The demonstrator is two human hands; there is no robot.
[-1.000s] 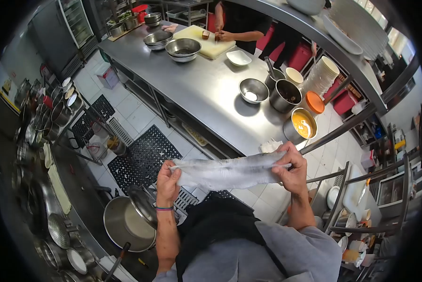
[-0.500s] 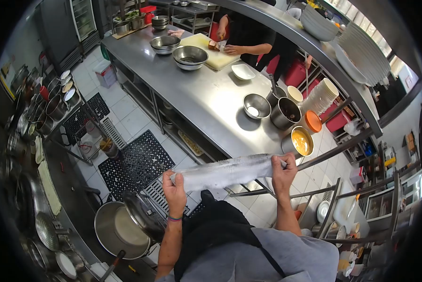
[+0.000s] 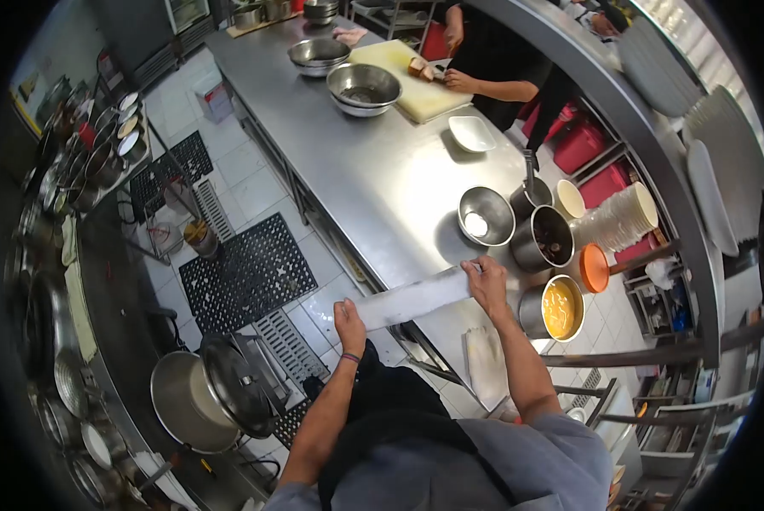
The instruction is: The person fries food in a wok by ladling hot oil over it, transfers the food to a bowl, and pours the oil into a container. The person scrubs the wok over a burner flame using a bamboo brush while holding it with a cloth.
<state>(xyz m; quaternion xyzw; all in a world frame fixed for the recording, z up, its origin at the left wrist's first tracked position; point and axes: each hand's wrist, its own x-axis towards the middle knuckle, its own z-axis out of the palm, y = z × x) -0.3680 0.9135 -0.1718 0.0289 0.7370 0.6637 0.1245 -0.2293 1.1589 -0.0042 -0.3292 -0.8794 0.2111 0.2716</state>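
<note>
A long white strip, which looks like a folded towel (image 3: 412,300), stretches between my two hands in front of the steel table's near corner. My left hand (image 3: 349,325) is closed on its left end. Higher and further right, my right hand (image 3: 486,285) grips the other end, fingers pinched over the edge. Below my right wrist, a second whitish folded cloth (image 3: 486,362) lies on the table's corner. Nearest to my right hand stands a pot of yellow liquid (image 3: 560,308). An empty-looking metal bowl (image 3: 486,215) sits just beyond.
Across the steel table (image 3: 382,179), a co-worker's hand (image 3: 462,82) works at a yellow cutting board (image 3: 399,72). Steel bowls (image 3: 363,88) stand beside it. At lower left is a large stockpot (image 3: 182,404) with its lid tilted. A black mat (image 3: 250,272) covers floor tiles.
My view has shifted, and my hands with the towel are closer to the table corner. The towel now slants up to the right. The second cloth has come into sight.
</note>
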